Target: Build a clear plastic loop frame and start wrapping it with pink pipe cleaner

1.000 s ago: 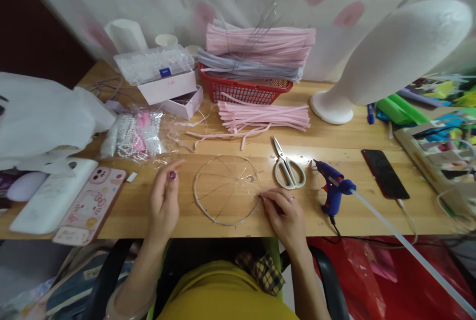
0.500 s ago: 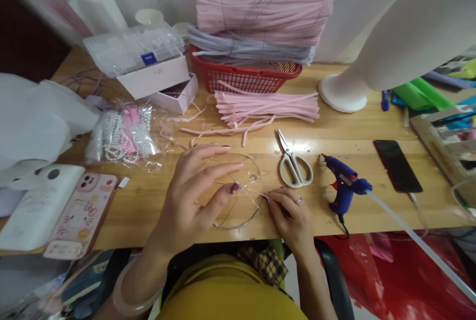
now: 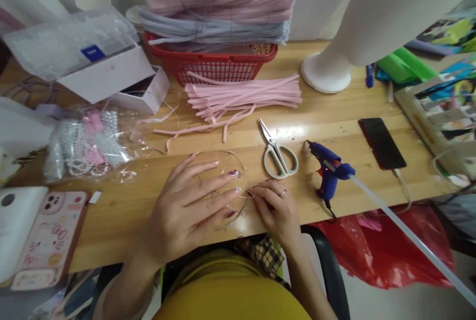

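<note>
A thin wire ring (image 3: 243, 161) with fine strands across its middle lies on the wooden table, partly hidden under my left hand. Spread flat over it is my left hand (image 3: 189, 206), fingers stretched out and apart. My right hand (image 3: 275, 206) rests at the ring's right side, thumb and forefinger pinched on a thin wire strand (image 3: 244, 196) that runs toward the middle. Just beyond my right hand lie scissors (image 3: 278, 154) with pale handles, blades closed and pointing away.
A blue glue gun (image 3: 329, 169) with a long glue stick stands right of the scissors, near a phone (image 3: 382, 142). Pink pipe cleaners (image 3: 245, 96) lie before a red basket (image 3: 219, 66). Bagged beads (image 3: 96, 141) and a patterned phone case (image 3: 50, 238) are left.
My left hand has turned and flattened over the ring, its fingers spreading and covering the centre. My right hand keeps its pinch. The whole view has shifted.
</note>
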A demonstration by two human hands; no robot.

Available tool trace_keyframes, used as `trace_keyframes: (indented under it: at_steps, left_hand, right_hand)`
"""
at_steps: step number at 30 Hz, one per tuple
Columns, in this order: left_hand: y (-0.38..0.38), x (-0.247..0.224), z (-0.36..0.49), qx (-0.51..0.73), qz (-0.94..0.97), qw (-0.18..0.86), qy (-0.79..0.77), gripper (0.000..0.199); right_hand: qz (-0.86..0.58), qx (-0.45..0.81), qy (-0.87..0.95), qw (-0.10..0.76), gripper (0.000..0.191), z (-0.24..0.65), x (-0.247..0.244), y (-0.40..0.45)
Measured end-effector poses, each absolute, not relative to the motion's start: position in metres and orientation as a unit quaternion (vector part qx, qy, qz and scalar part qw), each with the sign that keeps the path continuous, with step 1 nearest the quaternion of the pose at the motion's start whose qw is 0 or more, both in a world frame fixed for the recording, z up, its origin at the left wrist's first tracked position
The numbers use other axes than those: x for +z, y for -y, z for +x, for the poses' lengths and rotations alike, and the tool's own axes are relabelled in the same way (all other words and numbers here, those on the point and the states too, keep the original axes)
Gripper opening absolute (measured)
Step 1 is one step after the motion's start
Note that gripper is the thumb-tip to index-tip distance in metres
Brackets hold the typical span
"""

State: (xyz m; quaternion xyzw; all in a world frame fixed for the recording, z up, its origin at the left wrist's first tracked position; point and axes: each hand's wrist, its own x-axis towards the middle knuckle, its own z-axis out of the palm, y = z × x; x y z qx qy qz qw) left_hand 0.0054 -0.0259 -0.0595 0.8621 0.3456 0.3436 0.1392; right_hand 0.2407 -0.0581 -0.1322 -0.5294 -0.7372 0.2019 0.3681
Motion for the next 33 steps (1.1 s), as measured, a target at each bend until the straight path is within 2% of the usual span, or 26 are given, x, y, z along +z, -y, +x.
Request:
trace_keyframes:
  at_steps: [9,13,16,20,22,29,31,33]
  left_hand:
    - [0.027,-0.066,0.003,0.346,0.866,0.119,-0.342,0.034]
    - [0.027,-0.065,0.002,0.348,0.862,0.129,-0.345,0.035]
    - [0.027,-0.065,0.002,0.355,0.859,0.132,-0.344,0.039]
    - [0.026,-0.067,0.002,0.366,0.854,0.138,-0.342,0.047]
    - [0.025,-0.068,0.002,0.369,0.855,0.14,-0.337,0.05]
    - [0.028,-0.066,-0.001,0.351,0.853,0.16,-0.35,0.059]
    - [0.028,-0.065,-0.001,0.345,0.856,0.164,-0.349,0.058]
    - [0.028,-0.065,-0.001,0.346,0.856,0.164,-0.347,0.058]
  right_hand:
    - [-0.563,0.227,0.704,0.369,0.012,0.245,-0.123,0.068]
    - [-0.599,0.177,0.682,0.382,0.014,0.252,-0.12,0.087]
    - [-0.63,0.112,0.65,0.41,0.008,0.261,-0.124,0.102]
    - [-0.736,0.017,0.52,0.433,0.031,0.284,-0.131,0.107]
    - [-0.784,-0.002,0.467,0.408,0.029,0.297,-0.128,0.102]
    - [-0.818,-0.047,0.45,0.355,0.057,0.338,-0.102,0.071]
    - [-0.824,-0.026,0.457,0.334,0.068,0.35,-0.103,0.063]
    - [-0.816,0.023,0.493,0.299,0.067,0.358,-0.108,0.057]
